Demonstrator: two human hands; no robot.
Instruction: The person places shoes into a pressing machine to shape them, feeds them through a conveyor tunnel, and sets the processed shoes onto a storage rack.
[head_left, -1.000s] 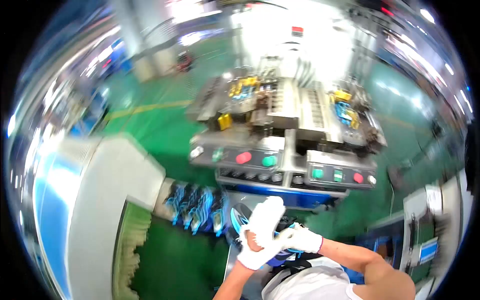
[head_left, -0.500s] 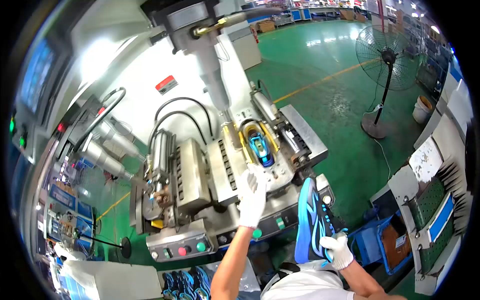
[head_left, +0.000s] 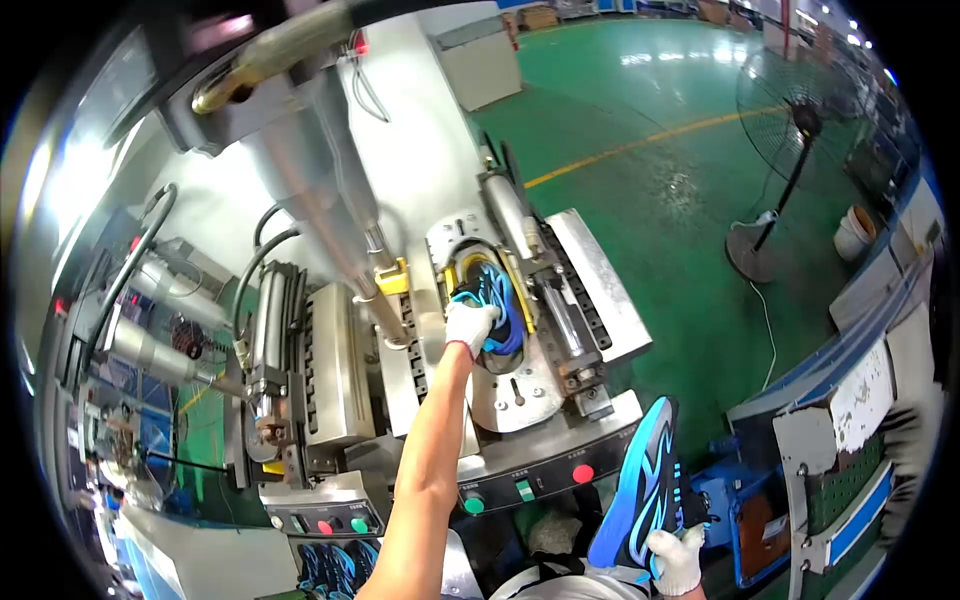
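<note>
A blue-and-black sports shoe (head_left: 502, 305) sits in the yellow-edged cradle of the press. My left hand (head_left: 470, 328), in a white glove, is closed around the near left side of that shoe. Some of its fingers are hidden behind the shoe's upper. Low on the right, my gloved right hand (head_left: 677, 560) grips a second blue-and-black sneaker (head_left: 640, 490) by its lower end. That sneaker points upward, with its blue sole turned to the left.
A metal press cylinder (head_left: 330, 190) slants down left of the cradle. Along the machine front runs a panel with a red button (head_left: 583, 474). Several more shoes (head_left: 335, 565) lie at bottom left. A blue bin (head_left: 735, 525) and standing fan (head_left: 803, 120) are to the right.
My left hand has moved forward from the machine's front edge onto the shoe in the cradle and taken hold of it. My view has shifted, and the right hand still holds its sneaker.
</note>
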